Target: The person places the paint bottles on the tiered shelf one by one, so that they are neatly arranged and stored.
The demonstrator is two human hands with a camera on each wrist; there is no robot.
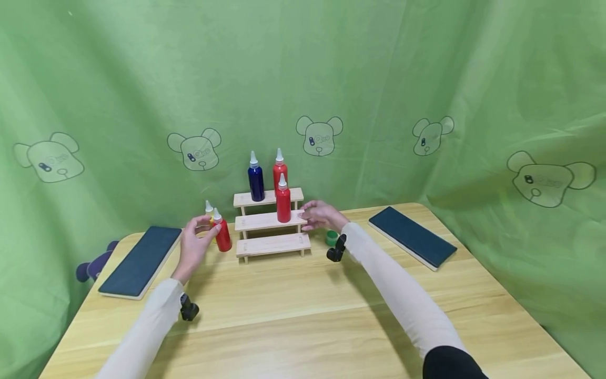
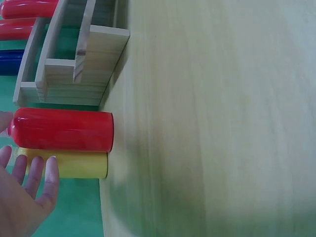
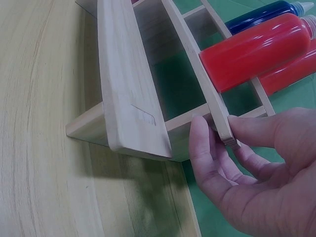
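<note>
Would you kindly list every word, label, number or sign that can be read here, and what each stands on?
No text can be read with certainty.
Bear heads on the green curtain: small, faint lettering, too blurred to quote.
Red bottles, blue bottle, yellow bottle: no writing visible.
Wooden stand: a faint rectangular mark on the lowest step, no readable letters.

A white-tipped red bottle point(image 1: 224, 239) stands upright just left of a pale three-tiered wooden rack point(image 1: 273, 245).
</note>
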